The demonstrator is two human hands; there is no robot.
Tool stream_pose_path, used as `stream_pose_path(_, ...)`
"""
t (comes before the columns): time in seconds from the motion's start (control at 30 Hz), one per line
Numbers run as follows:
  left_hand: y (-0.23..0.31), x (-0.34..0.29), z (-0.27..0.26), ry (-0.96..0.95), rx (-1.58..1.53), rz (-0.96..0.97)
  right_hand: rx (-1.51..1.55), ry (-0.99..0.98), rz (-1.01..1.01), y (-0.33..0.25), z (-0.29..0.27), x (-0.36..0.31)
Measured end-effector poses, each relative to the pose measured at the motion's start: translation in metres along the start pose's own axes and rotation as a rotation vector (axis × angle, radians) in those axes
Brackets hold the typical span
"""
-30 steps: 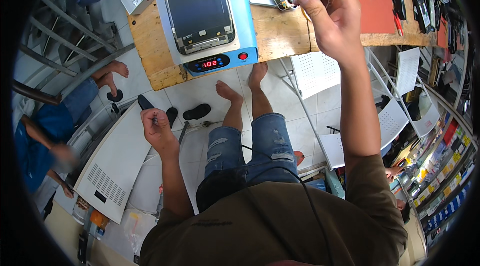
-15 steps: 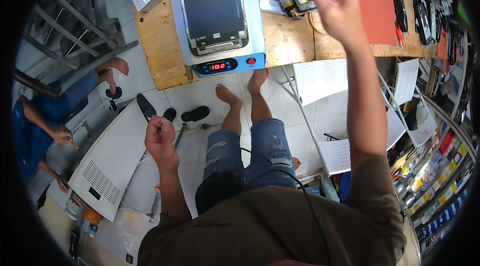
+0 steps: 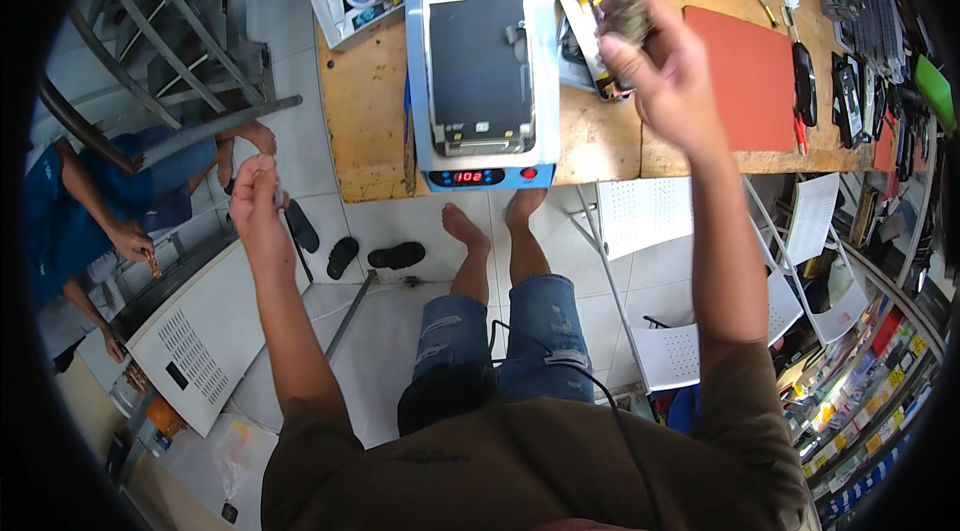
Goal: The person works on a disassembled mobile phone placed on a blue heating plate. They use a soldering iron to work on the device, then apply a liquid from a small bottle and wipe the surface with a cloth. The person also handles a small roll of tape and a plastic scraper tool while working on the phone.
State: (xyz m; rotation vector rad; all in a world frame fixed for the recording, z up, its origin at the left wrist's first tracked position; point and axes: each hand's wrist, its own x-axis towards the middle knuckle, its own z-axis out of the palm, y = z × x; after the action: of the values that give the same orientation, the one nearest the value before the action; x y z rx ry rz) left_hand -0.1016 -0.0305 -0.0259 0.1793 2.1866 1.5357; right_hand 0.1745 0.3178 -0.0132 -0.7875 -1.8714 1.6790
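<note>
My right hand (image 3: 680, 81) is raised over the bench, fingers closed round a rough brown-grey clump (image 3: 628, 19), blurred by motion and possibly a wad of wire. Beneath it lie phone frames and parts (image 3: 585, 31). Off to the left, clear of the bench, my left hand (image 3: 262, 216) is held up with thumb and fingers pinched together; whatever sits in the pinch is too small to name. Between the hands stands a blue-and-white heating plate (image 3: 545, 101) with a red digital display. A dark screen panel (image 3: 478, 61) lies on top of it.
A white box (image 3: 325, 6) with tape and small items sits left of the plate. An orange-red mat (image 3: 740, 81) and tools (image 3: 803, 81) lie to the right. White folding chairs (image 3: 645, 216) stand under the wooden bench (image 3: 375, 146). Another person's hand (image 3: 133, 241) shows at far left.
My left hand has swung up and outward to the left, still pinched. The right hand keeps the clump over the phone parts. The view has shifted, showing more of the bench.
</note>
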Motion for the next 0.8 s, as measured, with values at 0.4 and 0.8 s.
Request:
stream_pose_path(0.4, 0.055, -0.002, 0.095, -0.488, 0.059, 0.127, -0.126, 0.373, 0.111, 0.044, -0.143, 0.034)
stream_pose_path(0.8, 0.035, 0.120, 0.028, -0.125, 0.205, 0.324, -0.058, 0.197, 0.168, 0.022, -0.052, 0.024)
